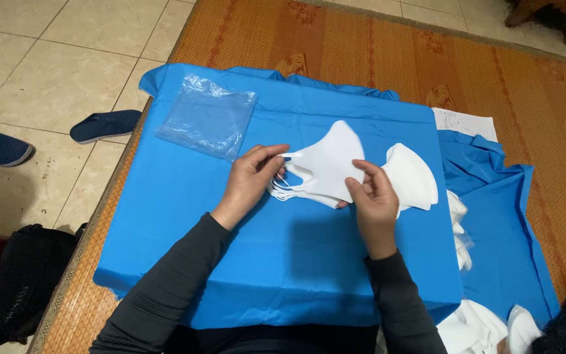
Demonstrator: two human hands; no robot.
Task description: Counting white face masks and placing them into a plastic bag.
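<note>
A stack of white face masks (325, 164) is held between both hands above a blue cloth-covered board (283, 255). My left hand (251, 177) pinches the ear-loop end of the stack. My right hand (371, 196) grips the stack's lower right edge, thumb on top. Another white mask (414, 177) lies on the blue cloth just right of my right hand. A bundle of clear plastic bags (207, 118) lies on the cloth at the upper left, apart from both hands.
More white masks (476, 324) are heaped at the lower right beside the board. A white paper sheet (466, 122) lies on the woven mat (361, 46). Two dark blue slippers (103, 126) sit on the tiled floor at left, and a black bag (14, 288) lies lower left.
</note>
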